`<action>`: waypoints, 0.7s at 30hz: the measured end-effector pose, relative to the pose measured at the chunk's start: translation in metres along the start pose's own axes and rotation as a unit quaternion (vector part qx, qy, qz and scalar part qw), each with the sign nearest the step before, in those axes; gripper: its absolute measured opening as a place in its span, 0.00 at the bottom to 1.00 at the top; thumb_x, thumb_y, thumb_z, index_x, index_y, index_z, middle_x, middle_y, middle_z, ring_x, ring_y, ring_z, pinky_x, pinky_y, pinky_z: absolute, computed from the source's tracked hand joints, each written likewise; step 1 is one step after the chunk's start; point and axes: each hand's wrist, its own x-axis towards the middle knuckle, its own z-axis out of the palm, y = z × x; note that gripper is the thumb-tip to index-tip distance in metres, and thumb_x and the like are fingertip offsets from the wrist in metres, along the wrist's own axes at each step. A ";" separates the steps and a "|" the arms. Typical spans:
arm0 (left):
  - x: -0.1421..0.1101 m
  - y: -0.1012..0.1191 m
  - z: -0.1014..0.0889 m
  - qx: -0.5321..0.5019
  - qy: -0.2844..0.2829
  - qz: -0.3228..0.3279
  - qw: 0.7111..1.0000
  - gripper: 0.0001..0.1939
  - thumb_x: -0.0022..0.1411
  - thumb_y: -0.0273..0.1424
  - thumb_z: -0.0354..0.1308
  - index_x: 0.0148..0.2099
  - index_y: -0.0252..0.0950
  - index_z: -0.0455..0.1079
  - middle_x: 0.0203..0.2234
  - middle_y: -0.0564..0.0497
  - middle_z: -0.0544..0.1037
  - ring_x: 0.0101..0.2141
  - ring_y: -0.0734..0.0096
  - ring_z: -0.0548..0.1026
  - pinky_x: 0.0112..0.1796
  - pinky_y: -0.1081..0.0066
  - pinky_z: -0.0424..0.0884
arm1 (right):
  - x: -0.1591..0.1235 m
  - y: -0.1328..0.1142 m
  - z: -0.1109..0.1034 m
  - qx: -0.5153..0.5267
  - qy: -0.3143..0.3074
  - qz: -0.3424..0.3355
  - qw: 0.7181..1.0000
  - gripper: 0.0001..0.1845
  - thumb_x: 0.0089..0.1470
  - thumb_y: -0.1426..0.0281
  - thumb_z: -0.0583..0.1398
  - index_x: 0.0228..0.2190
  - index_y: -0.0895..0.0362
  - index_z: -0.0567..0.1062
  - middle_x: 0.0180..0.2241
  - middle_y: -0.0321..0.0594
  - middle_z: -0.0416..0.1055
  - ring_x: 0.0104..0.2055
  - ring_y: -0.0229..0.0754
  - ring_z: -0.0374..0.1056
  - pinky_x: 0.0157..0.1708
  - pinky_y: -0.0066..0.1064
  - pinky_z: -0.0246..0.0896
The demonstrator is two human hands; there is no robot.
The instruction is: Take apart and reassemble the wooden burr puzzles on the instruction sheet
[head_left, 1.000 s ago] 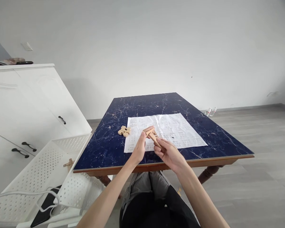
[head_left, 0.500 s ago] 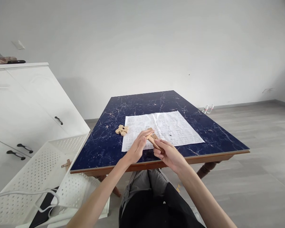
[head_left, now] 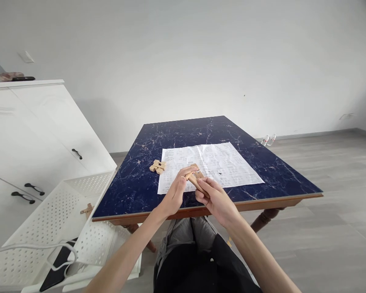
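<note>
My right hand (head_left: 217, 199) is closed round the near end of some notched wooden puzzle pieces (head_left: 195, 183), thumb on top. My left hand (head_left: 175, 194) has its fingers over the far-left side of the same wood, pinching a lighter strip between thumb and fingers. Both hands meet above the near edge of a printed paper sheet (head_left: 232, 167). Fingers hide part of the wood, so I cannot tell how the pieces fit together. Left of the hands, an interlocked cluster of wooden puzzle pieces (head_left: 157, 166) lies at the sheet's left edge.
The sheet lies on a dark blue marbled table (head_left: 122, 195). A small black bit (head_left: 220, 173) rests on the paper. At the left stand a perforated white rack (head_left: 49, 219) with a wooden piece (head_left: 87, 210) on it, and a white cabinet (head_left: 49, 134). Plastic bottles (head_left: 268, 140) stand beyond the table.
The view has shifted very slightly. My left fingers have straightened and opened a little over the wood, and more of its notched top shows; my right hand keeps its grip.
</note>
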 end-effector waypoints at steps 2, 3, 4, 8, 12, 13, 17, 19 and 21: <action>-0.002 0.000 0.002 0.005 0.004 -0.010 1.000 0.28 0.83 0.46 0.35 0.72 0.41 0.64 0.70 0.42 0.67 0.73 0.54 0.60 0.73 0.50 0.53 | 0.000 0.002 0.001 -0.001 0.004 -0.003 1.000 0.30 0.39 0.52 0.82 0.31 0.56 0.75 0.26 0.29 0.60 0.27 0.33 0.57 0.26 0.28 0.53; -0.002 0.000 0.003 0.007 0.009 -0.014 1.000 0.28 0.83 0.46 0.35 0.72 0.41 0.64 0.70 0.42 0.67 0.73 0.55 0.60 0.73 0.50 0.53 | 0.000 0.003 0.002 0.000 0.007 -0.005 1.000 0.30 0.39 0.52 0.82 0.31 0.56 0.75 0.27 0.29 0.61 0.27 0.33 0.57 0.26 0.28 0.53; -0.003 0.000 0.004 0.009 0.013 -0.015 1.000 0.29 0.83 0.46 0.35 0.71 0.40 0.65 0.69 0.42 0.68 0.72 0.54 0.60 0.73 0.50 0.54 | 0.000 0.004 0.002 0.001 0.009 -0.007 1.000 0.30 0.39 0.52 0.82 0.31 0.56 0.75 0.27 0.30 0.61 0.28 0.33 0.58 0.26 0.28 0.53; -0.003 0.002 0.001 0.014 0.009 -0.008 1.000 0.29 0.83 0.48 0.35 0.70 0.40 0.67 0.66 0.41 0.71 0.71 0.52 0.62 0.72 0.48 0.54 | -0.001 0.004 0.001 0.004 0.008 -0.006 1.000 0.30 0.38 0.52 0.82 0.30 0.56 0.74 0.27 0.29 0.60 0.27 0.33 0.57 0.26 0.27 0.52; -0.002 0.004 -0.006 0.007 -0.023 -0.012 1.000 0.30 0.82 0.49 0.36 0.68 0.40 0.69 0.65 0.41 0.72 0.69 0.50 0.65 0.71 0.47 0.56 | -0.002 0.001 -0.002 0.002 -0.012 0.013 1.000 0.28 0.40 0.56 0.82 0.30 0.57 0.74 0.25 0.28 0.58 0.26 0.31 0.54 0.25 0.27 0.49; -0.002 0.004 -0.007 0.007 -0.025 -0.012 1.000 0.30 0.82 0.49 0.36 0.69 0.40 0.69 0.66 0.41 0.72 0.69 0.50 0.65 0.71 0.47 0.56 | -0.002 0.001 -0.002 0.004 -0.014 0.014 1.000 0.28 0.40 0.56 0.82 0.30 0.57 0.74 0.25 0.28 0.58 0.26 0.31 0.53 0.25 0.27 0.49; -0.003 0.003 -0.004 0.012 -0.006 -0.002 1.000 0.30 0.82 0.49 0.36 0.70 0.41 0.67 0.67 0.41 0.70 0.70 0.50 0.63 0.72 0.47 0.54 | 0.000 0.006 0.002 0.021 -0.003 -0.007 1.000 0.30 0.39 0.55 0.82 0.29 0.56 0.73 0.27 0.29 0.58 0.26 0.30 0.53 0.25 0.26 0.50; -0.003 0.002 -0.001 0.014 0.003 0.004 1.000 0.29 0.82 0.49 0.37 0.69 0.41 0.68 0.66 0.41 0.71 0.70 0.50 0.64 0.72 0.48 0.54 | 0.001 0.008 0.004 0.027 0.002 -0.015 1.000 0.29 0.40 0.55 0.82 0.29 0.55 0.72 0.27 0.28 0.57 0.26 0.31 0.53 0.25 0.26 0.50; -0.004 0.002 0.001 0.012 0.011 0.005 1.000 0.29 0.82 0.48 0.37 0.69 0.40 0.68 0.66 0.41 0.71 0.70 0.51 0.64 0.71 0.49 0.54 | 0.002 0.009 0.005 0.029 0.001 -0.015 0.999 0.29 0.40 0.55 0.82 0.28 0.55 0.72 0.27 0.28 0.57 0.26 0.31 0.53 0.25 0.25 0.50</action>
